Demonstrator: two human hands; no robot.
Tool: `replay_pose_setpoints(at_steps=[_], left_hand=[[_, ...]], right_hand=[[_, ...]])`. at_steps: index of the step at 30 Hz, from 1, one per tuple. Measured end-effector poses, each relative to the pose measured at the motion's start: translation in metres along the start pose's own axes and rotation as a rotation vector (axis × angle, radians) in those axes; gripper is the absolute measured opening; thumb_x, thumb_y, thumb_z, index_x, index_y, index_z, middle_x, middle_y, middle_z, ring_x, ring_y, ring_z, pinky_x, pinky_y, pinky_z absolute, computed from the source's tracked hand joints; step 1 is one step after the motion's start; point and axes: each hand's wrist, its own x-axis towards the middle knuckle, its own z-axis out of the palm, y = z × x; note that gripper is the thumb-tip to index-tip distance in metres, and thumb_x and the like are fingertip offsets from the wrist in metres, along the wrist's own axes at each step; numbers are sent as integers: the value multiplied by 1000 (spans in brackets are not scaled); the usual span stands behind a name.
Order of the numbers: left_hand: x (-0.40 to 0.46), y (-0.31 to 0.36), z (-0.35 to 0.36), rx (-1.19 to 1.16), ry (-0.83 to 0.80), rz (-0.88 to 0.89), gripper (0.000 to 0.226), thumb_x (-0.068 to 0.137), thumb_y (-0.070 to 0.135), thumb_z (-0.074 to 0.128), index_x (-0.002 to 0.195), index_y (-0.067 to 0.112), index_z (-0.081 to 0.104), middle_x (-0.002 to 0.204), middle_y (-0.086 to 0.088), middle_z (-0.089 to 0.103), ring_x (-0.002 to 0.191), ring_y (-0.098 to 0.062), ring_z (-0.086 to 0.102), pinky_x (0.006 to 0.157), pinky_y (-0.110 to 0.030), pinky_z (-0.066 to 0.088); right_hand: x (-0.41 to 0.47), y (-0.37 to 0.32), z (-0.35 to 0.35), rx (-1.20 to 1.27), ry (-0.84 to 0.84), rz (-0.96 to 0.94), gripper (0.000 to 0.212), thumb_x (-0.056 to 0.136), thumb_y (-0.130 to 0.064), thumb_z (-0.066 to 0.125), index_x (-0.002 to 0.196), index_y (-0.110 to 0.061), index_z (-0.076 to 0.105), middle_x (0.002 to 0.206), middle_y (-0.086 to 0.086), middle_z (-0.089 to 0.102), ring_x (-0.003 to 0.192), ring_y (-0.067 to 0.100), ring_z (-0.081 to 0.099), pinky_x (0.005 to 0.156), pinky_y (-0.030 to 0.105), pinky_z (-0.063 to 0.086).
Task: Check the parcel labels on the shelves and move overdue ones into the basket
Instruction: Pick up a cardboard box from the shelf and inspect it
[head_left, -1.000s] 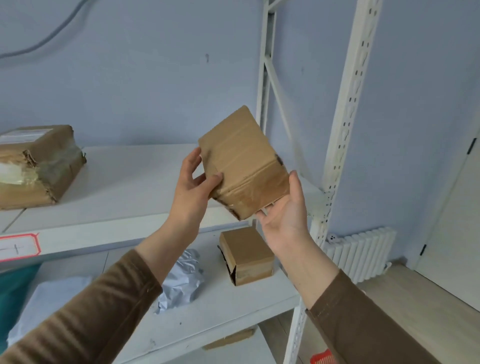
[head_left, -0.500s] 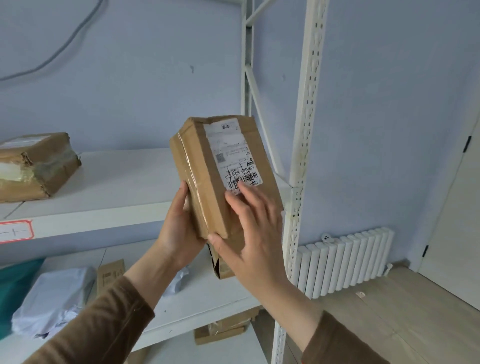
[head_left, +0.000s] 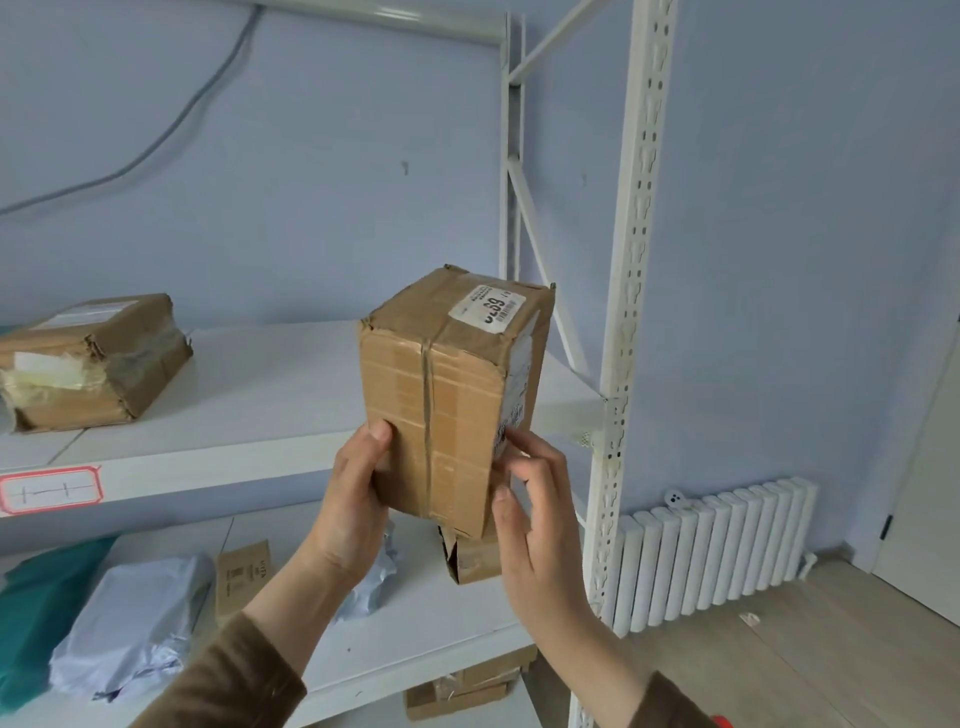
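Box (head_left: 441, 405): I grip it in left hand (head_left: 353, 499), right hand (head_left: 530, 514) pinching its edge; label check unfinished, basket unseen.

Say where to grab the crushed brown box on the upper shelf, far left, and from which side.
Take the crushed brown box across its long side walls, coming from the front over the shelf edge. It lies flat with its torn, taped end facing out; that end looks too soft to pinch. Both hands look busy: left hand and right hand hold the upright parcel.
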Motion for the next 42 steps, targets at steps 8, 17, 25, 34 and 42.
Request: replay_pose_setpoints(at_steps=[8, 17, 25, 34, 42], left_hand=[[12, -3, -9, -320, 120, -247, 67, 105, 66, 30, 148, 22, 59, 142, -10, 68, 128, -29, 67, 100, -47, 56], [43, -9, -46, -253, 326, -461, 58, 106, 64, 35, 133, 27, 69, 123, -7, 78, 110, -27, 74, 67, -35, 62], [97, 23, -97, -155, 400, -443, 43, 110, 46, 43, 138, 18, 59, 127, -8, 71, 103, -28, 71, 77, -46, 64], [127, 55, -158, 309, 288, -226, 59, 95, 67, 55, 141, 30, 55, 146, 8, 55, 138, -15, 47, 122, -41, 30], [170, 69, -196, 327, 348, -238, 40, 103, 47, 58, 134, 21, 64, 122, 5, 74, 103, -8, 67, 96, -29, 51]], right_hand=[[34, -19, 10, -159, -22, -184, 62, 97, -24, 72, 151, -27, 41, 162, -3, 43, 156, 14, 31, 126, 60, 19], [74, -17, 35, 641, -179, 853, 76, 73, -55, 76, 144, -41, 53, 133, -16, 69, 124, 5, 64, 116, 45, 45], [124, -4, 105, 832, -110, 1104, 31, 94, -41, 71, 122, -29, 66, 121, 1, 74, 115, 18, 68, 109, 52, 49], [185, 12, 216, 687, -134, 989, 29, 88, -54, 66, 107, -33, 69, 115, -6, 74, 111, 16, 68, 108, 47, 51], [199, 20, 279, 588, -309, 965, 47, 102, -56, 51, 139, -29, 59, 138, -6, 64, 126, 17, 57, 101, 32, 42]])
